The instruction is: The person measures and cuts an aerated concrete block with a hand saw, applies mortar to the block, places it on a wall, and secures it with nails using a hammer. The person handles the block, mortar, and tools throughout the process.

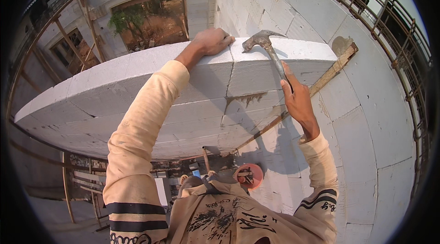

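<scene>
My right hand (299, 99) is closed round the handle of a claw hammer (271, 54). The hammer's metal head is over the top of a white block (293, 50), near the right end of the block wall; whether it touches the block I cannot tell. On the same top course, left of the hammer, my left hand (211, 41) rests close to the vertical joint between two blocks, its fingers bent over the far edge. What its fingertips press on is hidden. Grey mortar smears show on the wall face (247, 99) below that joint.
A wooden batten (334, 69) slants along the corner with the right-hand block wall (366, 120). Steel rebar cages (389, 28) run along that wall's top. Below stands a red bucket (250, 175) holding tools. Wooden poles (66, 38) are at left, and a window opening (151, 19) lies beyond.
</scene>
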Motion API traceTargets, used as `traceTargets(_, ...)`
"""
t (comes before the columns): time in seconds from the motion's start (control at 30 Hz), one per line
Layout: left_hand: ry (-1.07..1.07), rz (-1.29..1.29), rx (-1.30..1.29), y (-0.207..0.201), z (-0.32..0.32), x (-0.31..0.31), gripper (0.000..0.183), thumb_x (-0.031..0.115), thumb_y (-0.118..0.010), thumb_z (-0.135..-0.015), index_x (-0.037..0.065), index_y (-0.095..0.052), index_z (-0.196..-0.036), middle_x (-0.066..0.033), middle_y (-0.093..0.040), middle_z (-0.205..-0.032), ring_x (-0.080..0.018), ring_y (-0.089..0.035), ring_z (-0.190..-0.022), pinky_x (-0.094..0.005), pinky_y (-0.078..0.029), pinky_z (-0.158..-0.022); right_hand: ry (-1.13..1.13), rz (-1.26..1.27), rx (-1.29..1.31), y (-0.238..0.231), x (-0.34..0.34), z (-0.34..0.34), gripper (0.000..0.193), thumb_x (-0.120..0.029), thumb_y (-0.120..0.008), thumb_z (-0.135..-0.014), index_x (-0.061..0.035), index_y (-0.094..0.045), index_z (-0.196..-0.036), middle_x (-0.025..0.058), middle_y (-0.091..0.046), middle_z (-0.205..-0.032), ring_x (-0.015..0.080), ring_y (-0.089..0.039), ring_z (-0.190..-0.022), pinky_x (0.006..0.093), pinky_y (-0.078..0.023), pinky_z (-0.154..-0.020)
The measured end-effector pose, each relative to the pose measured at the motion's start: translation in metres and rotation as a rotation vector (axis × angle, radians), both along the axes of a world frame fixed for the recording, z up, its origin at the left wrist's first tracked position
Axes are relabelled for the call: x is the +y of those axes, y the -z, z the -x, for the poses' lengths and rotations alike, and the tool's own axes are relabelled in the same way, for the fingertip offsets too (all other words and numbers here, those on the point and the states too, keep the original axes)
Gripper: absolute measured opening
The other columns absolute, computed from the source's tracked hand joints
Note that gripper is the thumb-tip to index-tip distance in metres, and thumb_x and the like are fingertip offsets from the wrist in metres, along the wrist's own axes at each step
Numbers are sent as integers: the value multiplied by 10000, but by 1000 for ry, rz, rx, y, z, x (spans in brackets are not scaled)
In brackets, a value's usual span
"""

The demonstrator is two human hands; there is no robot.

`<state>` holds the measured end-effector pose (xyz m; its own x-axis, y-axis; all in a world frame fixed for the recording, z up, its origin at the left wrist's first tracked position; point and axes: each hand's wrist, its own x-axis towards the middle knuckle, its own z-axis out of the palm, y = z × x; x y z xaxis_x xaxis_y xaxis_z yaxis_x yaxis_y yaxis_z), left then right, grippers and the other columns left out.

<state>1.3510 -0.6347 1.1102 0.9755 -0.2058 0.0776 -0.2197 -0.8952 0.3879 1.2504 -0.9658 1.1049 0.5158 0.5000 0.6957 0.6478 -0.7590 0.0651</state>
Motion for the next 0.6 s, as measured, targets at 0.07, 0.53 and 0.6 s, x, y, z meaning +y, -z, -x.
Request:
traceTargets(0.07,7,-29,-27,0,1,-1,518,483,-484,-1046,62,-753,-1184,-240,-735,-1137,-435,-683,-1074,-507,-511,-967,-6,-234,406,-9,-9,-2,497,-274,-575,-1073,-122,-507,-1542,75,-697,-945,134,-542,-671,292,-460,-629)
traceTargets(0.53,-7,-20,-79,3,1,1,513,468,-491,-1043,52,-763,-1170,-277,-723,-1136,-443,-676,-1104,-512,-508,-998,75,-355,472,-40,-4,6,499,-236,-576,-1067,-85,-499,-1536,128,-735,-961,232,-668,-782,318,-504,-749)
traceTargets(0.6,-16,-29,-79,4,1,1,507,463,-478,-1048,59,-758,-1175,-255,-729,-1130,-447,-677,-1077,-507,-506,-982,167,-574,452,-43,-4,6,504,-205,-574,-1059,-83,-490,-1541,177,-761,-1036,312,-704,-851,372,-523,-859)
